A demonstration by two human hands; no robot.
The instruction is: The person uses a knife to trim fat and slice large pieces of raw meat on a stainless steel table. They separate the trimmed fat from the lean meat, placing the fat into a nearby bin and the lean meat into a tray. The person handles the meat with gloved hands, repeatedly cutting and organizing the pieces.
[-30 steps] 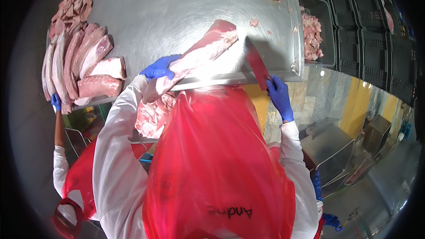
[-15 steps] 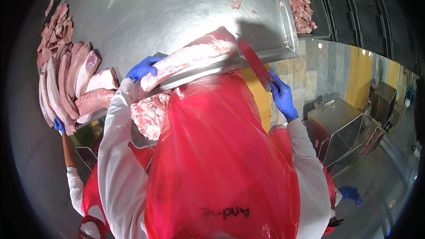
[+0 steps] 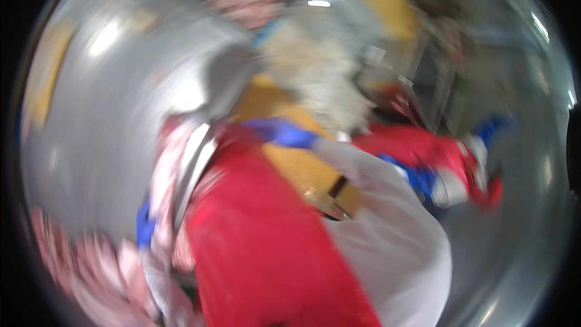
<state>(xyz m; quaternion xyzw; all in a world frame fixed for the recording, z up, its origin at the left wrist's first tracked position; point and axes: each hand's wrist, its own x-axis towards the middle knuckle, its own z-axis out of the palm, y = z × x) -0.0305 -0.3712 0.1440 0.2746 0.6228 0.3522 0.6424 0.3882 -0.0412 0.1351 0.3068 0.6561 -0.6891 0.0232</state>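
Motion smears the whole view. A long pale-pink slab of meat (image 3: 164,175) lies along the near edge of the steel table (image 3: 115,103). My left hand (image 3: 145,224), in a blue glove, is closed on the slab's near end, its fingers blurred. My right hand (image 3: 281,132), also blue-gloved, is beyond the slab's far end, closed round a knife whose handle I cannot make out. A reddish smear by that hand looks like the knife's blade (image 3: 233,135). My red apron fills the lower middle.
More meat slabs (image 3: 91,266) are heaped at lower left. Pink trimmings (image 3: 242,0) sit in a dark crate at the top. Another person in a red apron (image 3: 411,145) with blue gloves stands at right, near metal equipment. A yellow strip (image 3: 51,79) shows at far left.
My view has swung to the right, so table and meat appear farther left and turned. The person at right now shows more fully. My right hand appears closer to my apron.
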